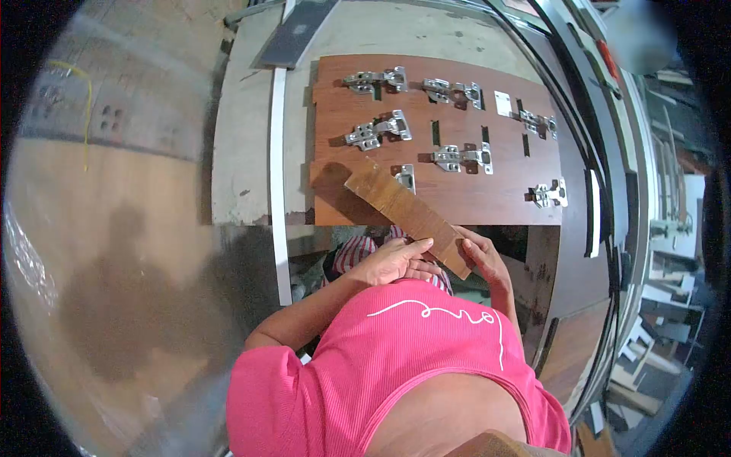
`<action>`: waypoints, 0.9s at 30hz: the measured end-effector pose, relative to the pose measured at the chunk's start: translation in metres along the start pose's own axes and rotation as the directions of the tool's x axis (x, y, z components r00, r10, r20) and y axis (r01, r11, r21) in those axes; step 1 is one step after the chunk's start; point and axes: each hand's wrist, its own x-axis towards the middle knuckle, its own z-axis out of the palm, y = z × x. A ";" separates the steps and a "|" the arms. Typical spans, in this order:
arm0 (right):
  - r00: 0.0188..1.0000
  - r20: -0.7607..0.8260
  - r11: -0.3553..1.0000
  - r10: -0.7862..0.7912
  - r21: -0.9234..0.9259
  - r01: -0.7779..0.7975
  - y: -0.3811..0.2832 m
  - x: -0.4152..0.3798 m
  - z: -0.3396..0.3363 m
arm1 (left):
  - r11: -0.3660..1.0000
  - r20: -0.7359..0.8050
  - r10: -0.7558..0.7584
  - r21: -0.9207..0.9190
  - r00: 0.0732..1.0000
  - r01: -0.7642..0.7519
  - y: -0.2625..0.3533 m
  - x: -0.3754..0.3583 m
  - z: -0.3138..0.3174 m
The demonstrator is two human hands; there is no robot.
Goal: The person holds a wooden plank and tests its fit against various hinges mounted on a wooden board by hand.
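A flat brown wooden strip (pixel 407 212) is held at a slant in front of my body, its far end over the brown board. My left hand (pixel 394 263) grips its left edge, thumb on top and fingers curled below. At the near end, my right hand (pixel 486 259) is closed on the strip's right edge. Beyond it lies a reddish-brown board (pixel 350 183) with rectangular slots. Several metal cabinet hinges rest on the board, among them a hinge (pixel 463 158) near the middle and another hinge (pixel 547 193) at the right. The strip partly covers one hinge (pixel 405 177).
The board lies on a pale worn table (pixel 244 152). A long white strip (pixel 278 183) and a dark grey panel (pixel 297 34) are at its left. Black cables (pixel 582 145) run along the right side. A small white label (pixel 502 103) is on the board.
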 end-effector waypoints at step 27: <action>0.905 -0.423 0.913 -0.050 0.348 0.213 0.039 -0.037 0.007 | 0.827 -0.129 0.098 0.562 0.987 -0.008 0.016 0.066 0.033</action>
